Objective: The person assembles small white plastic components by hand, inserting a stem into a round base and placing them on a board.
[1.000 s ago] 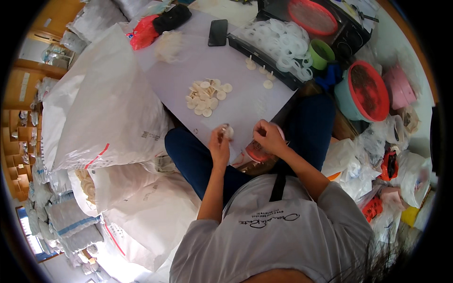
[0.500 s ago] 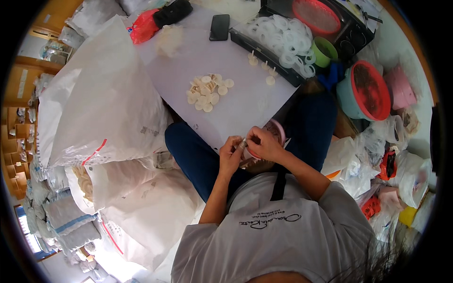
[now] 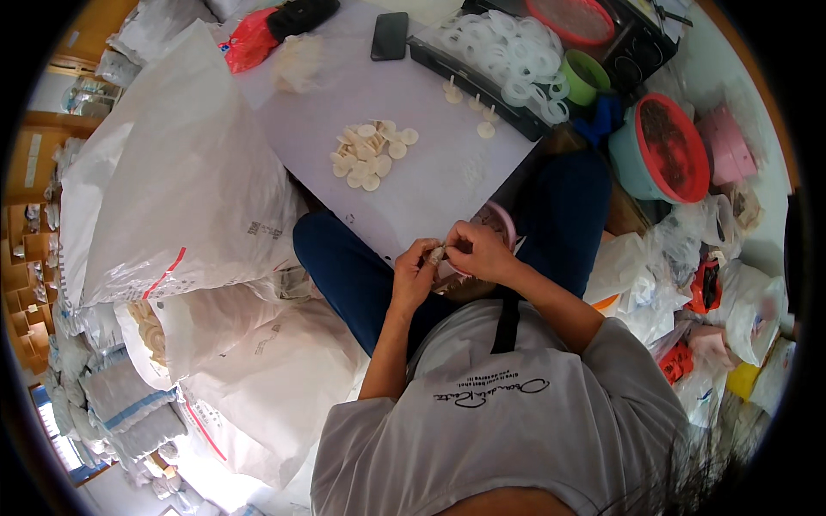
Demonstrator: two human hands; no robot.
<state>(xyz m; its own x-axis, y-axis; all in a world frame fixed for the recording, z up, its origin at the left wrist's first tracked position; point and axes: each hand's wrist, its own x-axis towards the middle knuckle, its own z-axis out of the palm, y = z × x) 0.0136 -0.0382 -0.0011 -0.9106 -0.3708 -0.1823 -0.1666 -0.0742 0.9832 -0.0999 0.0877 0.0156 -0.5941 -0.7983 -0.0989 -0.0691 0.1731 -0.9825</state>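
My left hand (image 3: 415, 273) and my right hand (image 3: 482, 252) meet over my lap, fingertips pinched together. Whatever sits between them is small and pale, and its kind cannot be made out. Below and behind the hands, partly covered by them, is a pink basin (image 3: 509, 225) between my legs. On the pale tabletop (image 3: 301, 129) just ahead lies a heap of flat cream discs (image 3: 366, 155). Off to its right, beside a black tray, stand a few cream discs with thin upright stems (image 3: 486, 127).
The black tray (image 3: 469, 89) holds many translucent white rings (image 3: 508, 56). A dark phone (image 3: 390, 36) lies at the table's back. Large white sacks (image 3: 189, 172) crowd the left. At right are a green cup (image 3: 585, 77), a red-rimmed teal basin (image 3: 632, 163) and plastic bags (image 3: 744, 301).
The whole view has shifted slightly, so the table's things appear a little higher and further left. My hands stay together over the basin, their fingers slightly repositioned.
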